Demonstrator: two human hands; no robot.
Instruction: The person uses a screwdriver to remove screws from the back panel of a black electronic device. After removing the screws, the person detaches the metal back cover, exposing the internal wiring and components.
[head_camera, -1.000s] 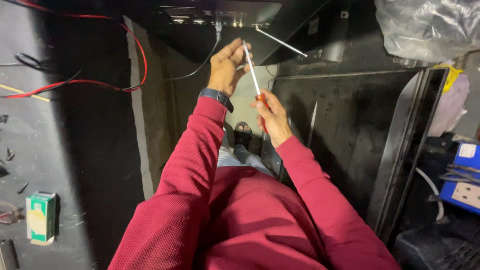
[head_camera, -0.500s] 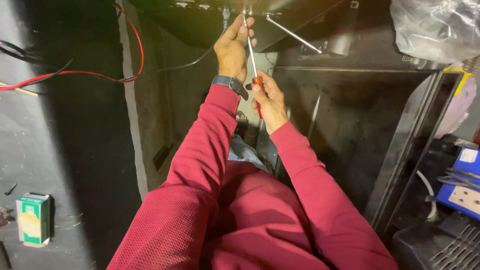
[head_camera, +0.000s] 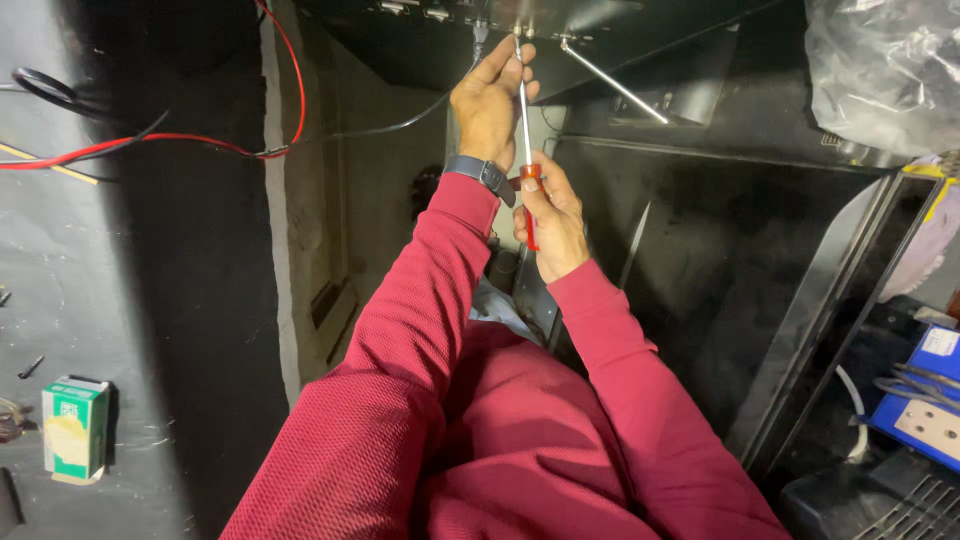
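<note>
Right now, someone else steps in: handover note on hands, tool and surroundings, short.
Right hand: closed on the red handle of the screwdriver, shaft pointing up.
Left hand: fingers steadying the shaft near its tip, against the dark panel overhead.
Tip meets the panel's edge by its connectors; the exact contact is too small to tell.
Nearby: red wire and black cable at left, green box on the floor.
Whether the fastener is loose or tight does not show.

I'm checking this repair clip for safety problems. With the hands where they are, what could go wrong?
The left hand pinches the thin metal shaft of the red-handled screwdriver near its tip, so a slip might jab the fingers. The loose red and black wires hang close by and could snag the red sleeve.
</note>
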